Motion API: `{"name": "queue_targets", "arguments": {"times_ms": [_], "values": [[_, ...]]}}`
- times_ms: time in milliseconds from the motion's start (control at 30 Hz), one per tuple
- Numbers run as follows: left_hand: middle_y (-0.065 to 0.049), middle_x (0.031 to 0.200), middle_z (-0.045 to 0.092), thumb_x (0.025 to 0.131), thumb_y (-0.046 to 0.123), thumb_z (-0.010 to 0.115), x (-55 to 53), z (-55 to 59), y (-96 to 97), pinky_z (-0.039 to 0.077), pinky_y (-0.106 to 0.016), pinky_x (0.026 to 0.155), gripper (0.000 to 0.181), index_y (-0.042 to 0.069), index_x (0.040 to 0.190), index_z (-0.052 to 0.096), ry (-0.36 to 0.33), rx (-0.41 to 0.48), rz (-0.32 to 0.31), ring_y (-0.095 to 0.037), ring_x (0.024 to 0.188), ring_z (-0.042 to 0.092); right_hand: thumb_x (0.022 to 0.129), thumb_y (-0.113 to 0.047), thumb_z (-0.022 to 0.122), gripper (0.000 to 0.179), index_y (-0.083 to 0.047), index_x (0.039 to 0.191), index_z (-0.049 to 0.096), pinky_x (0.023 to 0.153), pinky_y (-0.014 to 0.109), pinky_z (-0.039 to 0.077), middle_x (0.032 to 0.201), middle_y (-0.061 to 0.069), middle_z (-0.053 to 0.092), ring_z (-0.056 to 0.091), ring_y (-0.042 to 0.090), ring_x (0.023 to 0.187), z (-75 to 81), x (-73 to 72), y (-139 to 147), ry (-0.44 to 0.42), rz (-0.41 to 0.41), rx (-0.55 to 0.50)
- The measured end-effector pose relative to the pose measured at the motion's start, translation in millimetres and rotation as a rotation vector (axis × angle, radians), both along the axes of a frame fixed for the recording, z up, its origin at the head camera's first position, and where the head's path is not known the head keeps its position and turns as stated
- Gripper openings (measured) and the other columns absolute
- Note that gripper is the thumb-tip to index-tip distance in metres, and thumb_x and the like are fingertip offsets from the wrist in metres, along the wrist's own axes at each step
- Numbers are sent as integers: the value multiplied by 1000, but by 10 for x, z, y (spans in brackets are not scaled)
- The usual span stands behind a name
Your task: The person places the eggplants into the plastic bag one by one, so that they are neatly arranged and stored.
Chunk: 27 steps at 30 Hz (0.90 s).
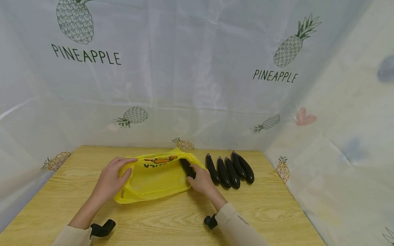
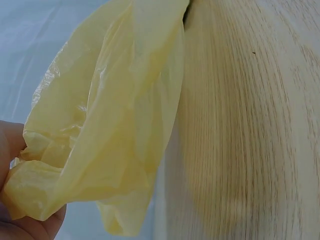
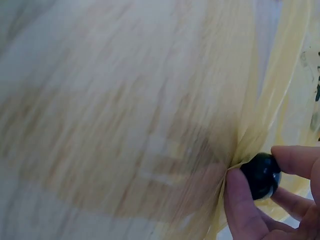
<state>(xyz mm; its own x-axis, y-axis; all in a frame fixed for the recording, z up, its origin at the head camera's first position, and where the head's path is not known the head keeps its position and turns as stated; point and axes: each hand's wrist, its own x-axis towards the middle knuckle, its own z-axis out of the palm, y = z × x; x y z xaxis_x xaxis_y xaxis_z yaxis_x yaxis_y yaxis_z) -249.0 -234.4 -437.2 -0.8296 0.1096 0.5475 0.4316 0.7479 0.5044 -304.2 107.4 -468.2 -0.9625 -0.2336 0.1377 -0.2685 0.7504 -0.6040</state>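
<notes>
A yellow plastic bag (image 1: 154, 182) with dark lettering and an orange print lies on the table, its mouth held wide. At its left side my left hand (image 1: 111, 179) grips the rim, with the film bunched between thumb and fingers in the left wrist view. My right hand (image 1: 201, 179) holds a dark eggplant (image 1: 186, 166) by one end, its other end inside the right part of the bag. In the right wrist view the thumb and fingers surround the rounded tip of this eggplant (image 3: 262, 176), and bag film lies against the thumb.
To the right of the bag, several more eggplants (image 1: 227, 172) lie side by side on the wooden table (image 1: 160, 225). A pale plastic curtain (image 1: 197, 85) with pineapple prints stands behind the table and along its sides. Black wrist mounts (image 1: 103, 228) show at both sleeves.
</notes>
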Motion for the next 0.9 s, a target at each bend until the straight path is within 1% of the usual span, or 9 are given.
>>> {"name": "queue_targets", "arguments": {"times_ms": [100,167,233,333,400,500,600,733,900], "values": [[-10,121,67,98,1,74,-12,-4,-5,42,-29,63,39,15,135,73,12,-5,0,-15,83,57,101,-17,72,56,-3,152,55,57,32,41,141,25,64,34,10,43,18,9,14,-13,3,-8],[-9,121,67,98,2,74,-17,-9,-7,43,-30,64,39,15,135,73,14,-4,-2,-17,84,58,99,-14,73,60,-3,154,53,50,30,37,134,25,69,31,10,42,29,11,31,-27,24,-14],[-8,121,67,99,3,74,-20,-11,-11,45,-31,66,38,15,135,73,18,-5,-1,-19,89,60,98,-11,74,64,-2,156,51,46,28,33,115,20,77,29,10,41,37,10,50,-37,50,-12],[-9,121,67,99,4,73,-11,-3,-16,47,-32,67,38,15,135,73,14,-5,0,-23,93,63,96,-11,76,68,-3,158,48,44,27,32,97,14,79,28,10,40,33,-1,68,-52,70,-11],[-9,121,67,99,3,73,-5,4,-18,47,-32,68,38,15,135,73,11,-6,0,-24,95,64,97,-12,76,67,-4,158,49,44,27,33,103,15,79,28,10,40,22,-8,70,-53,67,-12],[-8,121,67,99,3,73,4,5,-20,49,-34,69,38,16,135,73,12,-9,2,-24,96,64,98,-16,77,66,-4,157,50,48,29,37,131,22,71,31,11,42,13,-11,56,-48,53,-9],[-7,121,67,99,3,73,6,-1,-22,49,-33,69,38,16,135,74,17,-13,4,-23,94,64,98,-19,78,64,-4,155,52,60,33,44,148,23,60,48,14,57,18,-9,43,-34,34,9],[-7,121,67,98,2,73,11,-3,-21,46,-31,66,39,16,134,74,14,-8,3,-21,93,63,97,-22,80,63,-3,151,55,75,43,49,145,24,62,65,27,88,30,-10,36,-27,7,9],[-7,121,67,98,2,73,19,2,-14,42,-29,63,39,16,134,74,11,1,0,-16,85,57,97,-25,79,62,-3,151,56,85,49,54,141,23,64,68,39,112,8,-22,29,-26,-32,3]]}}
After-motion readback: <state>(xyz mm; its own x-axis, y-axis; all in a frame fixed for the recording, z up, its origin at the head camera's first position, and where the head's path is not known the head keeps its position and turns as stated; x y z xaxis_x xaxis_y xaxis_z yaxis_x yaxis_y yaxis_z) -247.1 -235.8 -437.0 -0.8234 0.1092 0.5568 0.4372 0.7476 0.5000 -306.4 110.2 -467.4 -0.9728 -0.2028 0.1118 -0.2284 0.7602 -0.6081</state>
